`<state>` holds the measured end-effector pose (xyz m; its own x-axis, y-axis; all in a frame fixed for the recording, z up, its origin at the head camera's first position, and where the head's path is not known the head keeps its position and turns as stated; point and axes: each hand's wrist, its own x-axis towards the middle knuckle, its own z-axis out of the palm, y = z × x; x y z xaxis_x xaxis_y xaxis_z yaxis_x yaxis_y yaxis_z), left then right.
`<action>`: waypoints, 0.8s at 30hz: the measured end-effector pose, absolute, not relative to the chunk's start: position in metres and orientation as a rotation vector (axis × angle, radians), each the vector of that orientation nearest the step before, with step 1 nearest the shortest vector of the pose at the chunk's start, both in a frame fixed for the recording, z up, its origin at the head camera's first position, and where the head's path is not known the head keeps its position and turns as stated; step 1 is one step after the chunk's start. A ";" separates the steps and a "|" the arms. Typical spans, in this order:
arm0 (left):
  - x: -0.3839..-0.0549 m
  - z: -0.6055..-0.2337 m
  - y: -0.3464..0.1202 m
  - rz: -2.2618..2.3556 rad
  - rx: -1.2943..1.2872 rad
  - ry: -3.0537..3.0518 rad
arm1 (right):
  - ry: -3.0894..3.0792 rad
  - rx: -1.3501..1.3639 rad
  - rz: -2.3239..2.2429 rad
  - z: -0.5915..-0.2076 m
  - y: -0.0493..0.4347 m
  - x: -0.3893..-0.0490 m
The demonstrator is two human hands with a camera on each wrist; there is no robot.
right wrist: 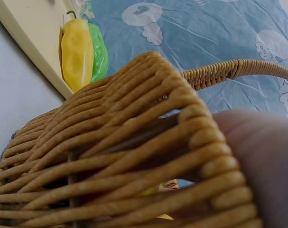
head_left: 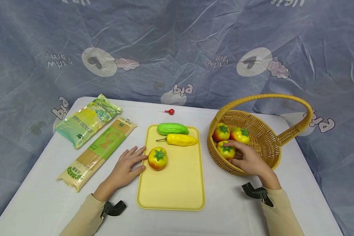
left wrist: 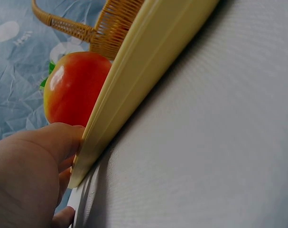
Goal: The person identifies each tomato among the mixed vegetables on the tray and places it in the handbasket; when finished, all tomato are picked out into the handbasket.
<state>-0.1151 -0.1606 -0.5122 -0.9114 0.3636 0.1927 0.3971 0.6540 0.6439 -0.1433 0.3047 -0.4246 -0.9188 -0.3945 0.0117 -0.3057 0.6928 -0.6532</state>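
My right hand (head_left: 249, 159) reaches over the near rim of a wicker basket (head_left: 259, 127), fingers and thumb curled about a yellow-red toy tomato (head_left: 225, 150). Two more tomatoes, one at the left wall (head_left: 221, 132) and one behind (head_left: 239, 135), lie in the basket. In the right wrist view the basket's weave hides most of that grip. My left hand (head_left: 127, 168) rests at the left edge of a yellow tray (head_left: 172, 193), fingers spread. One fingertip is right beside a single tomato (head_left: 157, 158) on the tray; in the left wrist view this tomato (left wrist: 77, 88) shows its red side.
A green cucumber (head_left: 173, 128) and a yellow pepper (head_left: 181, 140) lie across the tray's far end. Beyond it is a red lollipop (head_left: 171, 111). At left lie a noodle packet (head_left: 98, 152) and a green-yellow bag (head_left: 88, 121). The basket's tall handle (head_left: 265, 96) arches up.
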 end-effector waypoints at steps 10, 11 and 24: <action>-0.114 -0.510 -0.160 -1.115 -0.646 -2.816 | 2.765 -0.575 -1.051 -0.425 0.307 -0.143; -0.115 -0.510 -0.160 -1.117 -0.646 -2.816 | 2.769 -0.572 -1.050 -0.425 0.307 -0.143; -0.116 -0.511 -0.160 -1.113 -0.647 -2.822 | 2.759 -0.585 -1.096 -0.425 0.307 -0.143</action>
<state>-0.1156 -0.1600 -0.5111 -0.9122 0.3651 0.1858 0.3937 0.6558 0.6442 -0.1433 0.3067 -0.4253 -0.9189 -0.3931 0.0347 -0.3097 0.6639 -0.6807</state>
